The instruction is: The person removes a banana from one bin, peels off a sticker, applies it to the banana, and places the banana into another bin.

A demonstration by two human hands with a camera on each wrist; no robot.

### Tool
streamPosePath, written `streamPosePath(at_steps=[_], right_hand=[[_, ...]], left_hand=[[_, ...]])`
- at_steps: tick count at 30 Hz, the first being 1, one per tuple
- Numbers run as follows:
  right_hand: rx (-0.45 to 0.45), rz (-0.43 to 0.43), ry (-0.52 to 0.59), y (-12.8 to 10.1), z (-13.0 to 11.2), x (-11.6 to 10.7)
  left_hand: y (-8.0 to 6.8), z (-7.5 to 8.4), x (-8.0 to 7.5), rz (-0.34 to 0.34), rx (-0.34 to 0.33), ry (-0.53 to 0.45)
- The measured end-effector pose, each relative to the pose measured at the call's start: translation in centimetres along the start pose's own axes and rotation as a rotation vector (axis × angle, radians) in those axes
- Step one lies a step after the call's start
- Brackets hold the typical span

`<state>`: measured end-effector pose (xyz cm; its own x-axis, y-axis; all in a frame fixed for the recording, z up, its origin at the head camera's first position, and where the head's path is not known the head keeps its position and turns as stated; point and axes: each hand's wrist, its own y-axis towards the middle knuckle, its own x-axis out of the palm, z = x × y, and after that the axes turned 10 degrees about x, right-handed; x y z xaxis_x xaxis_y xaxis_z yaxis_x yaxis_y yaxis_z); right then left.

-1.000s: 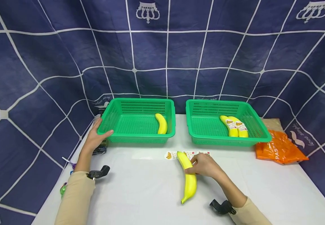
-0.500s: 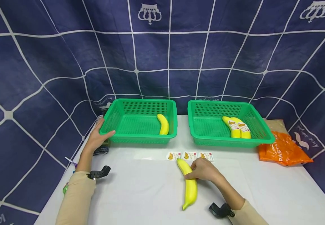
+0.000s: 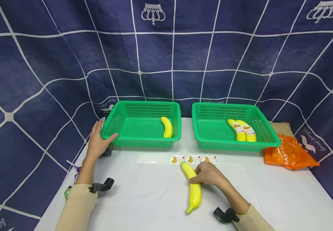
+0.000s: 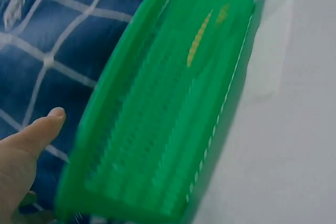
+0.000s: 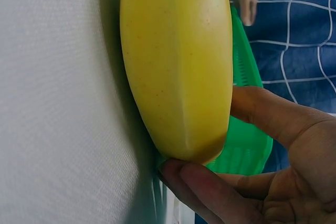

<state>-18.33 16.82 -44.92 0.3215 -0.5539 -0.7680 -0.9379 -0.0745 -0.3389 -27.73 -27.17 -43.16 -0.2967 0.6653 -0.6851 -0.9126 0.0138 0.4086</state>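
The row of three stickers (image 3: 194, 159) lies on the white table (image 3: 137, 199), each with a picture of bananas, and its backing runs on to the left. The right hand (image 3: 208, 174) grasps the large banana (image 3: 195, 190), thumb on one side and fingers on the other. The banana points away from the person, on the near side of the row of stickers, its far tip just beside the leftmost one; whether it rests fully on the table I cannot tell.

Beyond the row of stickers and to its left is the left basket (image 3: 140, 142), green, with a single banana (image 3: 167, 126) at its right end. The left hand (image 3: 97, 145) is at that basket's outer end, farther left of the row, fingers extended and thumb spread, grasping nothing. The head view does not settle whether it touches the basket; in the left wrist view the thumb is just beside the rim.

Beyond the row and to its right is the right basket (image 3: 235, 146), also green, with two labelled bananas (image 3: 240, 129) side by side. Well to the right of the row is an orange bag (image 3: 287, 152) printed "PASTA". Left of the row, a dark package (image 3: 106, 151) shows partly behind the left hand. A blue curtain (image 3: 183, 51) with white lines hangs behind everything.
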Motion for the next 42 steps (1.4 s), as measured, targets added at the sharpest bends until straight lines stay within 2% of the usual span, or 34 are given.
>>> streamPosePath(at_steps=[3, 6, 11, 14, 17, 20, 22, 24, 27, 31, 35, 42], right_hand=[[0.009, -0.001, 0.002, 0.0, 0.0, 0.0], [0.020, -0.005, 0.001, 0.0, 0.0, 0.0], [0.033, -0.006, 0.000, 0.0, 0.0, 0.1], [0.028, -0.004, 0.001, -0.2, 0.0, 0.1], [0.010, -0.008, 0.006, -0.2, 0.1, 0.2], [-0.002, -0.012, 0.008, -0.1, 0.2, 0.3], [-0.003, -0.015, 0.010, -0.1, 0.2, 0.3], [-0.001, -0.013, 0.007, 0.0, 0.2, 0.3], [0.000, -0.009, 0.003, 0.0, 0.1, 0.3], [-0.003, -0.012, -0.008, 0.0, 0.0, 0.3], [0.001, -0.028, -0.019, 0.0, 0.0, 0.5], [0.017, -0.026, -0.034, 0.0, 0.1, 0.2]], left_hand=[[-1.1, 2.4, 0.4, 0.086, 0.108, 0.073], [-2.8, 5.1, 1.2, 0.112, 0.240, 0.151], [-6.3, 9.0, 3.8, 0.044, 0.494, 0.278], [-7.9, 10.5, 5.8, -0.069, 0.592, 0.295], [-9.0, 11.3, 7.8, -0.259, 0.618, 0.297], [-9.6, 11.3, 9.7, -0.441, 0.620, 0.303], [-9.6, 11.1, 10.9, -0.529, 0.625, 0.298], [-9.3, 10.9, 12.0, -0.583, 0.630, 0.294], [-8.7, 10.7, 13.2, -0.627, 0.626, 0.297], [-8.0, 10.0, 14.5, -0.651, 0.631, 0.332], [-8.0, 9.4, 15.0, -0.663, 0.642, 0.342], [-7.7, 9.1, 15.4, -0.635, 0.667, 0.328]])
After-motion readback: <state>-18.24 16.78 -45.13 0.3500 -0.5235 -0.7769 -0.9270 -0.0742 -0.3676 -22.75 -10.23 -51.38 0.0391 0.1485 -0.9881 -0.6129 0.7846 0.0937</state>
